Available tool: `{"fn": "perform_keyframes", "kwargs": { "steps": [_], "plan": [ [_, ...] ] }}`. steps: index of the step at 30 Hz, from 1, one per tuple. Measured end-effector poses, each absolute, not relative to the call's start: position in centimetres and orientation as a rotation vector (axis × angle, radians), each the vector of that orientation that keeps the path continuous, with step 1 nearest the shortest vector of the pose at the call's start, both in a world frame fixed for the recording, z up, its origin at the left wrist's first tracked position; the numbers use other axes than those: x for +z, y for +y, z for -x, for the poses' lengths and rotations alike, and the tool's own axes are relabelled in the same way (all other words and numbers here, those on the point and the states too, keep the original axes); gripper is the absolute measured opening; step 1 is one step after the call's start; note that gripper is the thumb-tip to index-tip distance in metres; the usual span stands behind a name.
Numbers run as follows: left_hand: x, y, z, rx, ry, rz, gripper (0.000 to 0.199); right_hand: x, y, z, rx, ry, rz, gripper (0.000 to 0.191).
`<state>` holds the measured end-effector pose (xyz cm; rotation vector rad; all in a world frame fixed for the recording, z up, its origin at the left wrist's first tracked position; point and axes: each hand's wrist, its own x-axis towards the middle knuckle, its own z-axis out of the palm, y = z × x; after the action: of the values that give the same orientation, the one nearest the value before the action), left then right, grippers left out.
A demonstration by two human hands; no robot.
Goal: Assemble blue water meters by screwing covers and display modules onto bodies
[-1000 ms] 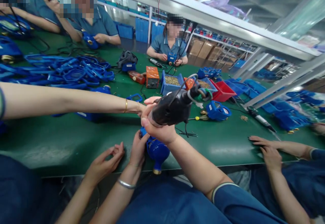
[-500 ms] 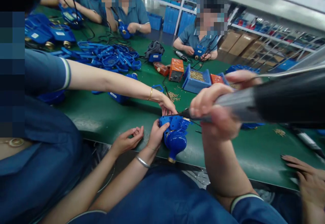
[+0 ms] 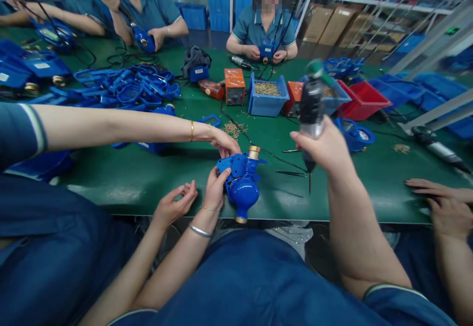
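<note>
Meter [image 3: 244, 191] sits gripped by left hand [image 3: 215, 188], long axis near-to-far.
Right hand [image 3: 325, 147] clasps driver [image 3: 311, 106], tip down, apart, to meter's right.
</note>
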<state>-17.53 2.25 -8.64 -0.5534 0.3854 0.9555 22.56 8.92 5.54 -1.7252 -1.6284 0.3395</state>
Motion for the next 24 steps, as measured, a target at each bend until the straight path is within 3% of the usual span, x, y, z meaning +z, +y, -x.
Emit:
{"fn": "perform_keyframes", "kwargs": {
  "steps": [3, 7, 10, 15, 17, 20, 24],
  "plan": [
    [-8.4, 2.3, 17.3, 0.945, 0.352, 0.677, 0.020, -0.3, 12.1, -23.9, 0.329, -1.749, 2.058, 0.046],
    [-8.7, 2.5, 17.4, 0.700, 0.045, 0.886, 0.024, -5.8, 13.9, -24.5, 0.337, -1.815, 2.132, 0.054],
    [-9.0, 2.4, 17.6, 0.600, -0.025, 0.867, 0.024, -6.9, 13.0, -23.6, 0.304, -1.840, 2.063, 0.062],
    [-9.2, 2.2, 17.9, 0.932, 0.371, 0.508, 0.024, -5.6, 7.3, -19.4, 0.322, -1.872, 1.819, 0.035],
    [-9.4, 2.2, 17.9, 0.984, 0.426, 0.377, 0.028, -5.1, 4.7, -17.3, 0.370, -1.766, 1.680, 0.043],
    [-9.6, 2.1, 18.0, 1.016, 0.759, -0.207, 0.029, -4.7, 2.0, -14.6, 0.416, -1.550, 1.547, 0.060],
    [-9.7, 1.9, 17.8, 0.641, 1.526, -1.645, 0.037, -4.5, 0.8, -12.6, 0.476, -1.543, 1.499, 0.048]
  ]
}}
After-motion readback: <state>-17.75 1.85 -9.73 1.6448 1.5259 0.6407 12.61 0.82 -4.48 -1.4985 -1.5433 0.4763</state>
